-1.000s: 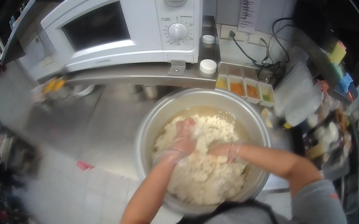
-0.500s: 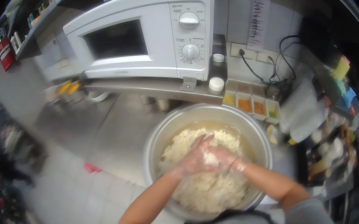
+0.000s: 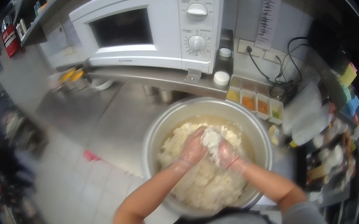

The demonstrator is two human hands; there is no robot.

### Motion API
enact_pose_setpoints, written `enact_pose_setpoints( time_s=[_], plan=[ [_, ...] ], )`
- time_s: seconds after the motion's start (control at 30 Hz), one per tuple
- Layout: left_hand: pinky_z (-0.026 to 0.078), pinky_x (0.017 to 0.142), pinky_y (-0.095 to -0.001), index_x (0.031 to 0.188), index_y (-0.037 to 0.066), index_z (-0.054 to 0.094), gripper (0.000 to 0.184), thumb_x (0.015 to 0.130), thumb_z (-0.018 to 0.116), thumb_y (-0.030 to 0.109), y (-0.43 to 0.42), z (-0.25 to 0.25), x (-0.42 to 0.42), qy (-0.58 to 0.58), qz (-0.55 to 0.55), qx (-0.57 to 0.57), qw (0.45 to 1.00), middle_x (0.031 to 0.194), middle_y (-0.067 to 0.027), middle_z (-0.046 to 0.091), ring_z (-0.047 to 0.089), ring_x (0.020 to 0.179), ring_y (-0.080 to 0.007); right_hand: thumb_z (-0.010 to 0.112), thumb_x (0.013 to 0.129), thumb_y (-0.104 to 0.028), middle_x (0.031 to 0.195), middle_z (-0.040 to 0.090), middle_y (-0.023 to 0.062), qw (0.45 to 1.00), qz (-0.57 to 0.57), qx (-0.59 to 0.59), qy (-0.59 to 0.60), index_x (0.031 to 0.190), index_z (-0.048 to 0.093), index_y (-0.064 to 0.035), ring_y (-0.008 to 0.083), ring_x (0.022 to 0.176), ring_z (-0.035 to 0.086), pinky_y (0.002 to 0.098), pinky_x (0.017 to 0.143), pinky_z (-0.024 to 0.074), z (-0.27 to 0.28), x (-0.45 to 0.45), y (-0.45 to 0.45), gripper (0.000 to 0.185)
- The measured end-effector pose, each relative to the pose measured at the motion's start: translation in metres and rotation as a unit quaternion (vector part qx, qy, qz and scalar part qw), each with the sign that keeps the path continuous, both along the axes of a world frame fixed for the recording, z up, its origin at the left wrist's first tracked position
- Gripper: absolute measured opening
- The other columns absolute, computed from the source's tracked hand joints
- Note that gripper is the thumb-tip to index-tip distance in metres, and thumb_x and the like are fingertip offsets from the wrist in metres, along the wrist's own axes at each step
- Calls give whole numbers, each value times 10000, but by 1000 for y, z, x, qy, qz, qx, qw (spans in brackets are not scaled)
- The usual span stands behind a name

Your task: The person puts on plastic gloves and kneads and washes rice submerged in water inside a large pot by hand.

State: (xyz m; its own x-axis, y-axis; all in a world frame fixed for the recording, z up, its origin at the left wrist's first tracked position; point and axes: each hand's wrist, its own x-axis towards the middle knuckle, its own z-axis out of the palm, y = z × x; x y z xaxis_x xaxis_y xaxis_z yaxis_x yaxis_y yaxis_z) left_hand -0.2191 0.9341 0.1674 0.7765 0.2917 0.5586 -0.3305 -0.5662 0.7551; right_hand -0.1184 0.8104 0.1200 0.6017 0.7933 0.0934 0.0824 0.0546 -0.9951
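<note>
Gloved left hand point(image 3: 192, 150) and right hand point(image 3: 227, 153) – fingers half curled, cupped around a clump of rice point(image 3: 211, 138) between them. Loose rice point(image 3: 210, 186) lies beneath the fingers, a metal pot point(image 3: 148, 153) surrounds them; beyond – a microwave oven point(image 3: 166, 27).

Left hand point(image 3: 193, 147), right hand point(image 3: 227, 151) cupped toward each other; forearms point(image 3: 155, 194) angled inward (elbows point(image 3: 127, 216) bent).
</note>
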Motion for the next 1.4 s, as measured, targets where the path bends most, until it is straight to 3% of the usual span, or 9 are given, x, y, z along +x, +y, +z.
enact_pose_setpoints(
  time_s=[0.03,0.1,0.33,0.47,0.73,0.9,1.1,1.3,1.4],
  plan=[
    [459,864,-366,1098,32,592,379,722,541,26,7,-8,3,26,34,50,998,1015,-169,616,586,965,-330,429,936,-249,1067,585,127,948,29,-43,-314,1224,492,-34,243,922,582,341,796,493,-33,21,-6,365],
    [462,844,-357,1076,25,603,359,723,535,24,16,-6,2,17,23,12,1000,1003,-165,622,598,924,-314,470,907,-224,1074,572,167,807,99,-148,-563,1255,470,-42,280,921,576,359,818,483,-29,19,-7,393],
    [474,747,-380,959,51,651,291,691,578,137,31,4,-7,87,78,-46,992,849,-182,639,605,807,-329,608,818,-182,1144,530,216,936,186,-259,-152,1305,439,-103,303,975,566,384,874,454,49,43,25,522],
    [486,745,-343,945,58,665,302,658,622,143,35,18,-10,156,101,-46,982,835,-176,654,631,798,-305,603,820,-154,1192,534,180,914,165,-358,-93,1294,435,-43,264,1084,540,331,892,459,11,131,52,515],
    [179,1030,-626,1245,229,524,660,629,731,348,49,17,-14,361,64,116,923,1333,-110,399,390,1262,-312,602,844,-356,1357,424,158,930,219,-257,144,1390,325,-50,282,1216,455,344,996,389,-67,91,61,684],
    [162,1046,-625,1257,228,504,599,700,701,322,59,8,-8,327,106,88,935,1338,-115,375,365,1283,-304,646,766,-538,1460,287,182,853,275,-433,-92,1455,230,-151,357,1336,296,429,1090,280,5,23,33,892],
    [179,1054,-603,1209,202,539,477,749,653,253,61,12,-19,280,140,52,948,1293,-100,414,380,1269,-294,705,681,-571,1502,179,178,749,420,-370,-354,1470,170,-242,442,1381,25,593,1093,131,89,-59,-4,1008],
    [236,1022,-585,1121,160,583,379,750,637,212,55,4,-20,232,152,31,960,1220,-92,472,439,1209,-298,749,637,-386,1454,289,165,743,401,-337,-416,1429,282,-206,494,1355,80,601,1083,178,51,-66,2,937],
    [263,1004,-568,1087,149,593,353,740,637,197,51,2,-19,228,151,37,961,1189,-96,493,465,1178,-305,766,585,-215,1313,374,292,796,343,-267,-421,1322,418,-127,485,1262,305,474,1033,347,32,-51,15,820]
  ],
)
